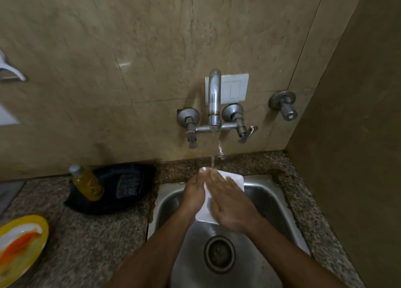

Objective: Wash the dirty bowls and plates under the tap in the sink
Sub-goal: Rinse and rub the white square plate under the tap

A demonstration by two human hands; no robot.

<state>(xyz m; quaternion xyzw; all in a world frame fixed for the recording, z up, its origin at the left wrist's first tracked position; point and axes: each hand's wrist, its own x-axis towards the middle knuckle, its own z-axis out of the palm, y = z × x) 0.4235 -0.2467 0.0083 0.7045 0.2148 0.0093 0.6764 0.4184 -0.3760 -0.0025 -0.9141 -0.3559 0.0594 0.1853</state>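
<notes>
Two bare forearms reach up from the lower edge over the steel sink (271,192), whose round drain (219,254) lies just below the hands. The left hand (193,195) supports a white square plate (235,180) from its left edge, fingers fairly straight along the rim (whether the thumb curls behind it cannot be told). The right hand (231,205) lies flat on the plate's face, fingers extended and spread, somewhat blurred. A thin stream of water falls from the tap (214,101) directly above the hands and lands at the plate's far edge by the fingertips. Left of the left hand, on the speckled tabletop (104,233), a dark tray (108,205) holds a yellow bottle (87,184). Further left and nearer, a yellow plate (21,246) with orange and white smears rests on the tabletop.
</notes>
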